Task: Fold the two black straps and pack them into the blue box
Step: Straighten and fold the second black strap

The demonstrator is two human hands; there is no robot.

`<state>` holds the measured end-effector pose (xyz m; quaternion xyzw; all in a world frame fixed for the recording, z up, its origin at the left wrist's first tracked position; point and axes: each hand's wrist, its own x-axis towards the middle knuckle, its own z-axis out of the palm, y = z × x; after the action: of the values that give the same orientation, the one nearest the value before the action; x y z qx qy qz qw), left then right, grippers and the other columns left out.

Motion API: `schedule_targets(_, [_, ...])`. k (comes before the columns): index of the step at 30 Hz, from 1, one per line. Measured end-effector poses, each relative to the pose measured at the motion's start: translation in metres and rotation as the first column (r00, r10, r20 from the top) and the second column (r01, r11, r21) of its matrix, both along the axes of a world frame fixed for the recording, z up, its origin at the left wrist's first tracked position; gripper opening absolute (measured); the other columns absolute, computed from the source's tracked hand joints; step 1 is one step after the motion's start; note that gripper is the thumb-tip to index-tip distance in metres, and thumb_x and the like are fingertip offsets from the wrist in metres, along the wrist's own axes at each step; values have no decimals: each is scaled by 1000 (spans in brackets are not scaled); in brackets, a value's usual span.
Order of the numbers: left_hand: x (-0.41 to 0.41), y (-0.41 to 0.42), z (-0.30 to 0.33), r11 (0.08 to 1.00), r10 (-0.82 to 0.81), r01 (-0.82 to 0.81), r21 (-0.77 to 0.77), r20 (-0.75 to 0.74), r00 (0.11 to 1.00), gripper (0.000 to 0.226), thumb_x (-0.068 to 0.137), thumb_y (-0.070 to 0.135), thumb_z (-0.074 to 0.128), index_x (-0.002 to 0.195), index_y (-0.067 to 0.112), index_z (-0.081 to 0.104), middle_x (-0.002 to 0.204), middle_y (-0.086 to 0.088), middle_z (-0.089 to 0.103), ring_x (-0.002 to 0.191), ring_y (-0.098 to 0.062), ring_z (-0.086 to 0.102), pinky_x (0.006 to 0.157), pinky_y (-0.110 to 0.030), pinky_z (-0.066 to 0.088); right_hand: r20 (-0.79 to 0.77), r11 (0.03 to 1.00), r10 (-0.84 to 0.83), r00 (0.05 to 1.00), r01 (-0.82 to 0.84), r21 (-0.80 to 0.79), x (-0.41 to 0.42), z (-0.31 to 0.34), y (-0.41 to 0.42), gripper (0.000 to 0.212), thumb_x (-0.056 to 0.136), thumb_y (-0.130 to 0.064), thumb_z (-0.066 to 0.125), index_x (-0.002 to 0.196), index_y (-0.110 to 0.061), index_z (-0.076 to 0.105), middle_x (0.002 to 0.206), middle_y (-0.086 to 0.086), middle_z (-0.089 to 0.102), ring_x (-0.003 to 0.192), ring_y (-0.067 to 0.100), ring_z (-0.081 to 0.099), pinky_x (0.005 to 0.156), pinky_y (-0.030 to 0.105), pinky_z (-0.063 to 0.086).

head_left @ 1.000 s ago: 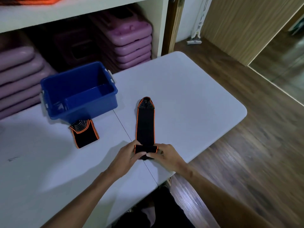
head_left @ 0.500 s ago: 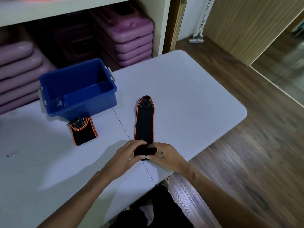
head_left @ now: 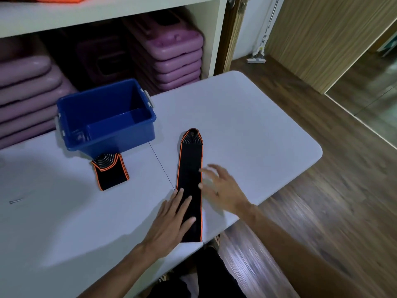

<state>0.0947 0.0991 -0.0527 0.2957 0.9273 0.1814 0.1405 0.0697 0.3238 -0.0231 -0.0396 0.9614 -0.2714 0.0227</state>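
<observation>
The left hand lies flat, fingers spread, pressing the near end of one long black strap stretched out on the white table. The right hand hovers open beside it, blurred. A second, folded strap touches the empty blue box. No writing is legible.

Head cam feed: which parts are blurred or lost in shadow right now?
Head view: right hand is motion-blurred, floor is smeared; left hand and long strap are sharp; a soft shadow dims the table at left; the shelf recess is dark.
</observation>
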Motion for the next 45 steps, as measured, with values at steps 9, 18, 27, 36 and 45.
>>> schedule_targets(9, [0, 34, -21, 982, 188, -187, 23, -64, 980, 58, 99, 48, 27, 149, 19, 30, 161, -12, 16, 149, -28, 11, 118, -38, 26, 244, 984, -89, 966, 48, 171, -153, 16, 7, 38, 100, -38, 45, 136, -29, 54, 161, 16, 13, 148, 34, 16, 112, 52, 33])
schedule_targets(18, [-63, 43, 10, 903, 348, -331, 275, -17, 937, 45, 94, 37, 50, 135, 19, 48, 143, -7, 41, 133, -25, 38, 109, -39, 36, 238, 1000, -19, 971, 15, 17, -186, 2, 14, 38, 85, 8, 46, 114, -15, 54, 99, 9, 59, 87, 27, 59, 67, 31, 46])
schedule_targets(27, [-237, 93, 5, 837, 454, -527, 147, 353, 818, 43, 86, 6, 65, 127, 7, 55, 126, -16, 60, 117, -30, 57, 101, -40, 46, 284, 930, -158, 946, 239, -278, -188, -18, 15, 66, 81, 4, 53, 139, -23, 36, 61, 3, 54, 54, 18, 53, 50, 23, 45])
schedule_targets(36, [-235, 98, 4, 821, 513, -540, 184, 176, 840, 25, 94, 14, 58, 74, -1, 57, 72, -10, 59, 66, -21, 51, 61, -34, 40, 225, 917, -268, 937, 320, -238, -181, -27, 13, 36, 100, -20, 46, 136, -19, 52, 85, 6, 68, 72, 21, 65, 70, 37, 58])
schedule_targets(45, [-240, 100, 0, 818, 530, -539, 200, 100, 842, 37, 96, 35, 53, 69, 9, 51, 68, -8, 57, 65, -28, 53, 57, -36, 43, 230, 892, -379, 896, 420, -168, -188, -26, 13, 22, 95, -16, 47, 92, -6, 66, 71, 10, 66, 59, 28, 59, 59, 42, 54])
